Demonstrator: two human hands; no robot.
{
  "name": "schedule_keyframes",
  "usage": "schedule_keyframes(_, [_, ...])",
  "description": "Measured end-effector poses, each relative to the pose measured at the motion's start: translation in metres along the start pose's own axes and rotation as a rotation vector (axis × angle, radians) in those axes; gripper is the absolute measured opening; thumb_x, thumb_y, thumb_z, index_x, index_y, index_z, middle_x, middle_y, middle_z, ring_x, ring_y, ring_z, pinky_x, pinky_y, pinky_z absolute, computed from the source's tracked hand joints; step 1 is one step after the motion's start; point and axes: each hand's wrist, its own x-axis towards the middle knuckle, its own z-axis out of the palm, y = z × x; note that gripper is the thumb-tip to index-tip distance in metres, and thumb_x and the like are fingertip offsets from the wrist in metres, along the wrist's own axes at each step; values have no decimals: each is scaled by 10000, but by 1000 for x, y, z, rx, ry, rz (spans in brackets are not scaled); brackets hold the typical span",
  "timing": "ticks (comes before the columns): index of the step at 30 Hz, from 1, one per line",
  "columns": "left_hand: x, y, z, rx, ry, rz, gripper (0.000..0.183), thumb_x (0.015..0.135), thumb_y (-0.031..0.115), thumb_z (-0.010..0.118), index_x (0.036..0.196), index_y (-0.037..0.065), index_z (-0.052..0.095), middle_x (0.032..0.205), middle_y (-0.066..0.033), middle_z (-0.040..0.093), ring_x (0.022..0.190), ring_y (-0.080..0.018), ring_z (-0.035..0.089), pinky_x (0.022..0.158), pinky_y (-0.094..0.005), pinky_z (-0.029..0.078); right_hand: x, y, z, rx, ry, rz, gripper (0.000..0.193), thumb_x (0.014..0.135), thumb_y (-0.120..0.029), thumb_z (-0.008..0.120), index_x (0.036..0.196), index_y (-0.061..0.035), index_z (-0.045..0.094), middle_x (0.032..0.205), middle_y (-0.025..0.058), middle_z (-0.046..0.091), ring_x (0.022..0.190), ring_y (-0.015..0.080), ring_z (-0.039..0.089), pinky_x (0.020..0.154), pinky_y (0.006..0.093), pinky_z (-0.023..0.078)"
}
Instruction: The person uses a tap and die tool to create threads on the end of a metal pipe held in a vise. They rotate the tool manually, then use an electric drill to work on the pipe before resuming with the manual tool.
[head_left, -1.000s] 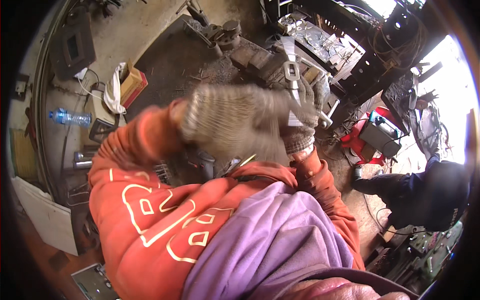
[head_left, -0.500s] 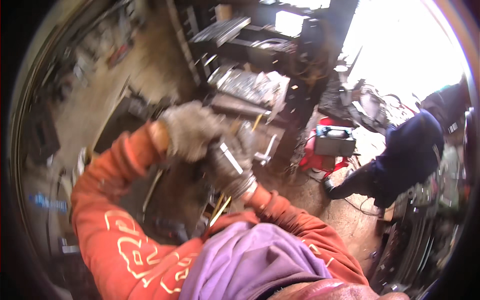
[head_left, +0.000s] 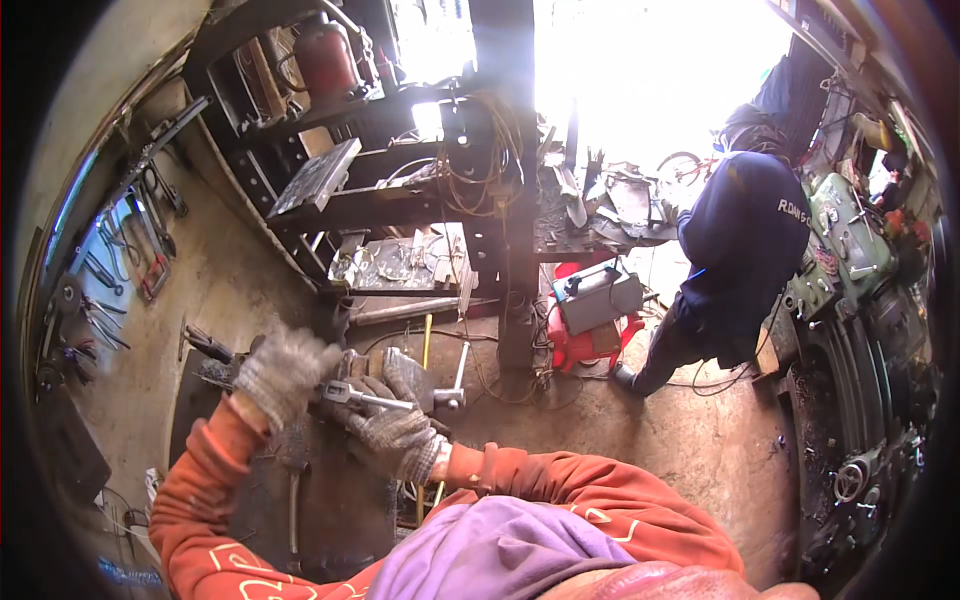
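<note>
Both my hands wear dirty grey knit work gloves. My left hand (head_left: pixel 282 372) is smeared by motion just left of the workpiece; whether its fingers hold anything cannot be made out. My right hand (head_left: pixel 395 428) is closed around a silver metal rod with a forked end (head_left: pixel 372 398), which lies across its fingers and points right. Beyond that hand stands a grey vise (head_left: pixel 405 375), with a bar handle (head_left: pixel 460 368) sticking up at its right. A hammer-like tool with a long handle (head_left: pixel 294 505) lies below my left hand.
A dark steel rack (head_left: pixel 400 205) stands ahead, with a metal plate (head_left: pixel 318 178) on it. A grey box (head_left: pixel 597 297) rests on a red stand (head_left: pixel 570 347). A person in dark blue (head_left: pixel 745 240) bends at the right beside a green machine (head_left: pixel 850 230). Hand tools (head_left: pixel 150 215) hang at the left.
The view has swung rightward and sharpened. My hands, close together before, are now apart: the left has moved off to the left, and the rod on the right hand shows clearly.
</note>
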Motion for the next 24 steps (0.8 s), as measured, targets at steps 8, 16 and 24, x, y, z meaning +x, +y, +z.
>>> schedule_keyframes(8, [-23, 55, -34, -966, -163, -60, 297, 699, 64, 654, 982, 88, 737, 907, -131, 715, 890, -357, 708, 798, -459, 573, -15, 10, 40, -105, -55, 43, 586, 846, -357, 659, 1344, -51, 616, 1447, 241, 521, 1328, 430, 492, 1193, 620, 292])
schedule_keyframes(16, [18, 37, -34, -415, -214, 32, 288, 900, 221, 711, 1170, 124, 695, 890, -135, 725, 828, -360, 713, 796, -488, 562, -21, 10, 43, 25, -29, 47, 571, 820, -341, 686, 1283, -12, 627, 1321, 268, 567, 1300, 479, 487, 1161, 643, 314])
schedule_keyframes(24, [37, 12, 12, -356, 133, -310, 323, 867, 88, 623, 1182, 101, 696, 1108, -210, 694, 1020, -399, 667, 879, -515, 536, -10, 7, 23, -170, -55, 18, 498, 820, -336, 692, 1223, -45, 679, 1334, 211, 592, 1287, 424, 532, 1178, 641, 316])
